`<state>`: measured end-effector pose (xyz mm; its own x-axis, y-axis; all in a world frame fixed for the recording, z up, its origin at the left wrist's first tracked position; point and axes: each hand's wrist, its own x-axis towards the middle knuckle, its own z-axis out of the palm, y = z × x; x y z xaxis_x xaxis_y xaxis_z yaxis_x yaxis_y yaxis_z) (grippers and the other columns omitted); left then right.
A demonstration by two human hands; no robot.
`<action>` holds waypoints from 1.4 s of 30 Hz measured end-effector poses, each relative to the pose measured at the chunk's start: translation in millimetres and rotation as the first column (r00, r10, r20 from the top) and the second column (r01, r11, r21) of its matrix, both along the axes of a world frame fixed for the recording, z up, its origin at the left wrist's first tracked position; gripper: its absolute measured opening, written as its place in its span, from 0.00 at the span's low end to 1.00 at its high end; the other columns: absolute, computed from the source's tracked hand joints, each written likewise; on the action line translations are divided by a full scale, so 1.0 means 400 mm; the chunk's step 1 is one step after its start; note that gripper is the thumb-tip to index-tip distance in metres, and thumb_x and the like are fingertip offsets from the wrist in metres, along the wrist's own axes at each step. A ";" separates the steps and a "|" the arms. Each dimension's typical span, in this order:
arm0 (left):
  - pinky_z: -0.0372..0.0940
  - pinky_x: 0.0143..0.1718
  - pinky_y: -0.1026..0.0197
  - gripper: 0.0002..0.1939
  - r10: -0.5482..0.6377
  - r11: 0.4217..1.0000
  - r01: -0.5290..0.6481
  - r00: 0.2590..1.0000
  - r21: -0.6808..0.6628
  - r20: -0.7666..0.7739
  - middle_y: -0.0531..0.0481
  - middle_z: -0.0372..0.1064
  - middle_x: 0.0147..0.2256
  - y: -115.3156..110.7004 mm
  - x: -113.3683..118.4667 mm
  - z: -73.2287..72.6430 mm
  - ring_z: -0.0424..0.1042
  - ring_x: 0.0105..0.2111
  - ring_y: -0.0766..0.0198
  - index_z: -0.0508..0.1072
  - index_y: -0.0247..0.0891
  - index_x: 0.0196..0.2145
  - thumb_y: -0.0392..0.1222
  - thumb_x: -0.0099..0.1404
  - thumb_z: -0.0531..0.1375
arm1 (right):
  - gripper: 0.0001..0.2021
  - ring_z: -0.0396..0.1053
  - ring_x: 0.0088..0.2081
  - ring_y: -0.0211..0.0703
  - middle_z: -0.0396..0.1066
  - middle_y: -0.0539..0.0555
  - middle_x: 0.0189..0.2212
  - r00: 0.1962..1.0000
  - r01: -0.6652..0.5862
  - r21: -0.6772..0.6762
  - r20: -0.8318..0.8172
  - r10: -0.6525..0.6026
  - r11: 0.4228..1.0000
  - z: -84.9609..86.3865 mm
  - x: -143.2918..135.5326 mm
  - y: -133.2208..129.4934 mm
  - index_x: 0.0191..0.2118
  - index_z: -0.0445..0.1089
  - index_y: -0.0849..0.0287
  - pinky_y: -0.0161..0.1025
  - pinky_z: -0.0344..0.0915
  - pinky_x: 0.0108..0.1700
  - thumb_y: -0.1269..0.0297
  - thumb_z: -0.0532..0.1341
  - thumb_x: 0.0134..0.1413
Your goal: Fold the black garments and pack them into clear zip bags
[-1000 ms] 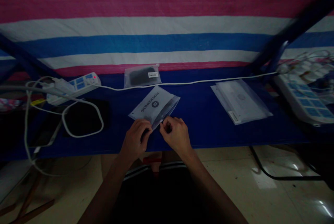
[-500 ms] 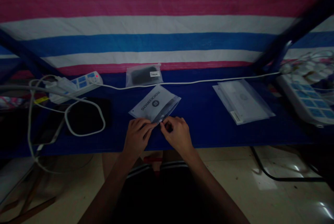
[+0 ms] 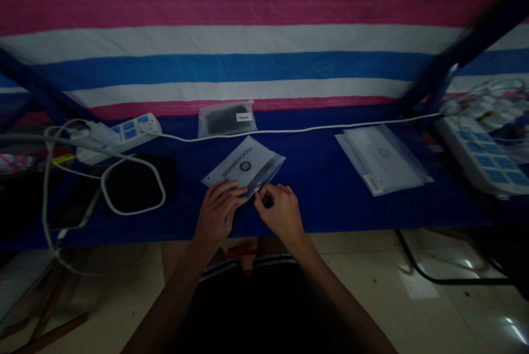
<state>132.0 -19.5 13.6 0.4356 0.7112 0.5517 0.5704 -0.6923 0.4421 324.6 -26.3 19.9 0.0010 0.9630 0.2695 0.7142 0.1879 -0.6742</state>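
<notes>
A frosted zip bag (image 3: 237, 161) printed "ROCKBROS" lies slanted on the blue table in front of me, its dark zip strip toward my right. My left hand (image 3: 220, 205) has its fingers over the bag's near left part, thumb and forefinger closed on the near edge. At the near end of the zip strip, the thumb and forefinger of my right hand (image 3: 280, 206) pinch the bag; the small piece between the fingertips is hidden. Behind it lies another clear bag (image 3: 219, 121) with a dark item and a white label.
Several flat clear bags (image 3: 384, 158) lie stacked on the right. Power strips stand at the left (image 3: 128, 132) and right (image 3: 483, 158), joined by a white cable (image 3: 306, 131) across the table. A phone (image 3: 78, 205) and a looped cord (image 3: 163, 197) lie left. Striped sheeting (image 3: 264, 67) hangs behind.
My left fingers have spread and shifted up a little over the bag's surface. More of the dark zip strip shows. My right hand keeps its pinch almost in place.
</notes>
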 end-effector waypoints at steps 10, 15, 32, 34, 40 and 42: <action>0.67 0.63 0.44 0.10 -0.033 0.999 0.034 0.986 -0.002 0.161 0.49 0.82 0.44 -0.014 0.002 0.001 0.76 0.57 0.60 0.71 0.41 0.41 0.28 0.75 0.54 | 0.11 0.69 0.24 0.40 0.72 0.46 0.21 0.986 0.024 -0.006 -0.168 -0.024 1.000 0.002 0.008 0.004 0.26 0.66 0.54 0.39 0.62 0.37 0.67 0.63 0.60; 0.68 0.64 0.41 0.09 -0.018 0.996 0.037 0.971 -0.075 0.238 0.48 0.82 0.43 -0.030 -0.002 0.010 0.79 0.54 0.58 0.69 0.41 0.40 0.30 0.76 0.53 | 0.12 0.70 0.23 0.40 0.72 0.46 0.20 0.982 0.055 -0.013 -0.182 -0.057 0.998 0.005 0.011 0.003 0.25 0.66 0.54 0.40 0.64 0.38 0.65 0.63 0.60; 0.72 0.59 0.46 0.09 0.073 0.987 -0.020 0.940 -0.160 0.333 0.50 0.81 0.38 -0.075 -0.020 0.002 0.82 0.46 0.59 0.69 0.42 0.39 0.32 0.76 0.53 | 0.07 0.69 0.23 0.39 0.71 0.45 0.21 0.960 0.021 -0.014 -0.280 -0.024 1.000 0.015 0.022 -0.002 0.31 0.67 0.53 0.38 0.64 0.35 0.60 0.59 0.61; 0.71 0.59 0.45 0.09 0.090 0.989 -0.046 0.937 -0.138 0.337 0.50 0.81 0.39 -0.075 -0.018 -0.002 0.82 0.46 0.59 0.70 0.42 0.40 0.32 0.76 0.53 | 0.02 0.71 0.25 0.40 0.72 0.45 0.22 0.974 -0.022 -0.014 -0.227 0.018 1.000 0.017 0.020 -0.005 0.35 0.68 0.53 0.39 0.64 0.39 0.63 0.60 0.59; 0.70 0.59 0.42 0.08 0.113 0.989 -0.074 0.937 -0.129 0.331 0.48 0.81 0.40 -0.076 -0.017 -0.009 0.81 0.47 0.57 0.71 0.42 0.41 0.35 0.77 0.53 | 0.05 0.71 0.28 0.41 0.73 0.44 0.24 0.989 -0.095 -0.019 -0.118 0.092 0.995 0.018 0.020 -0.006 0.38 0.67 0.53 0.41 0.60 0.42 0.69 0.60 0.54; 0.70 0.59 0.42 0.08 0.120 0.987 -0.076 0.932 -0.140 0.342 0.49 0.81 0.40 -0.077 -0.018 -0.008 0.81 0.48 0.56 0.71 0.42 0.41 0.36 0.77 0.53 | 0.07 0.71 0.29 0.41 0.73 0.44 0.25 0.988 -0.110 -0.016 -0.108 0.108 0.994 0.016 0.022 -0.006 0.39 0.67 0.53 0.41 0.59 0.43 0.70 0.60 0.53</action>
<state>125.0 -50.3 10.4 0.1567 0.8121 0.5621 0.4275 -0.5688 0.7026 333.4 -28.9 26.1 -0.0764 0.9646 0.2523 0.6138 0.2449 -0.7505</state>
